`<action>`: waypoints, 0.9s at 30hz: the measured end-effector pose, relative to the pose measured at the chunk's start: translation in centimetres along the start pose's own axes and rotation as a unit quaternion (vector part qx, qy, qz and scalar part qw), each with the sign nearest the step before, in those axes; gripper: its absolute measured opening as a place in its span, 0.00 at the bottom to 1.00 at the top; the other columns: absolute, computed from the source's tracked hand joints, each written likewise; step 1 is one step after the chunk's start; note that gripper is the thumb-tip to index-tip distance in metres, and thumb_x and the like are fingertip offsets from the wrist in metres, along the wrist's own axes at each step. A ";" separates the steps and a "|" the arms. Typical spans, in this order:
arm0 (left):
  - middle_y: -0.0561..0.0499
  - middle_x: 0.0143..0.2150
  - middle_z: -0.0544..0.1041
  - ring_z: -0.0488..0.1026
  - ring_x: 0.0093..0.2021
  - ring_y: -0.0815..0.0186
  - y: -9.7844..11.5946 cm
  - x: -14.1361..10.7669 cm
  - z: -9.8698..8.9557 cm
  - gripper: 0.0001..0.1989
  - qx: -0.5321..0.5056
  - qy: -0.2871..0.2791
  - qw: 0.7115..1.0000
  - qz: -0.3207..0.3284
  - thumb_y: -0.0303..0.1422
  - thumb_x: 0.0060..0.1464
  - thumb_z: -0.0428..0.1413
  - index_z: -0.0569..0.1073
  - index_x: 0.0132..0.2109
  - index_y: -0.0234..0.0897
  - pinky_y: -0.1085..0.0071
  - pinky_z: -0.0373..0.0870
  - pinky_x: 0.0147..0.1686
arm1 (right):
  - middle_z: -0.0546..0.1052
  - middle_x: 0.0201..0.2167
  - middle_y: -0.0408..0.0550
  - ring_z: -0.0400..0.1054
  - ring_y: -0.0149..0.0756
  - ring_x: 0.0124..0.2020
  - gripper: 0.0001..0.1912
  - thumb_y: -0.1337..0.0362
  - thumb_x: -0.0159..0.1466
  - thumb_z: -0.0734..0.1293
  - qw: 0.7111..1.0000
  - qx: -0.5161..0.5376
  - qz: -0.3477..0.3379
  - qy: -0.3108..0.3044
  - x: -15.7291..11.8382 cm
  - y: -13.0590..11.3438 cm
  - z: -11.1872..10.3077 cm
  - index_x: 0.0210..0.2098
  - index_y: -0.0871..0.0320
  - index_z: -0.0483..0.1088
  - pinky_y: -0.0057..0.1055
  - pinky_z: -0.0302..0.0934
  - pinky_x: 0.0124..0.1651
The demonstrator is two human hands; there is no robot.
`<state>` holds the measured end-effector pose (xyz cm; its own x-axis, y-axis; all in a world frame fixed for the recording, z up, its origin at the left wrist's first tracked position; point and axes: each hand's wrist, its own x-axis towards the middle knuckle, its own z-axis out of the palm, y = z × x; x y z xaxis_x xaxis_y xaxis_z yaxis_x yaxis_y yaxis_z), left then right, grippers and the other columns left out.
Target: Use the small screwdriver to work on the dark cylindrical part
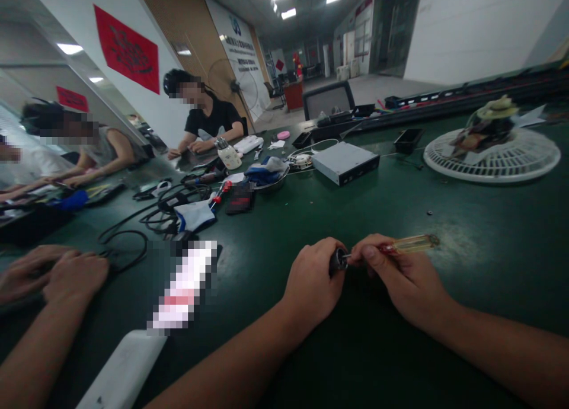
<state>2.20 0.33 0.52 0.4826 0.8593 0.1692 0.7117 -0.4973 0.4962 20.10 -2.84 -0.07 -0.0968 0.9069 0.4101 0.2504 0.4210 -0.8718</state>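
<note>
My left hand (315, 277) is closed around a small black cylindrical part (338, 260), whose round end faces right. Most of that part is hidden in my palm, so I cannot tell its exact kind. In my right hand (400, 272) lies a screwdriver (413, 245) with a clear yellow and red handle, pinched near the front of the handle. Its thin shaft points left and meets the open end of the black part. Both hands are just above the green table (284, 225).
A white fan grille (493, 157) stands at the right, a grey disc drive box (345, 161) at the middle back. Left of me are a lit, blurred-out phone (186, 290), a white oblong object (124, 367), black cables (146, 219) and a co-worker's hands (75, 272). Other people sit beyond.
</note>
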 end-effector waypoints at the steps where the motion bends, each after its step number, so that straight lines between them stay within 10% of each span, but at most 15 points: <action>1: 0.52 0.42 0.78 0.72 0.40 0.63 0.0 0.0 0.0 0.07 0.003 -0.001 1.000 0.004 0.28 0.58 0.54 0.72 0.44 0.41 0.64 0.67 0.41 | 0.77 0.33 0.44 0.68 0.32 0.30 0.15 0.57 0.73 0.60 1.000 0.011 0.005 0.006 0.0 0.0 0.0 0.37 0.54 0.76 0.30 0.62 0.34; 27: 0.52 0.43 0.78 0.72 0.41 0.63 0.2 -0.2 -0.2 0.07 0.006 -0.008 1.000 0.025 0.28 0.59 0.54 0.72 0.45 0.40 0.63 0.67 0.42 | 0.74 0.28 0.43 0.66 0.33 0.29 0.17 0.55 0.72 0.60 0.997 0.034 0.069 -0.020 0.4 0.0 0.1 0.33 0.55 0.74 0.32 0.61 0.35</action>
<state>2.18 0.05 0.77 0.5254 0.8316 0.1801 0.6928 -0.5410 0.4768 19.99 -2.48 0.02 -0.1052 0.9558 0.2745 0.1993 0.2907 -0.9358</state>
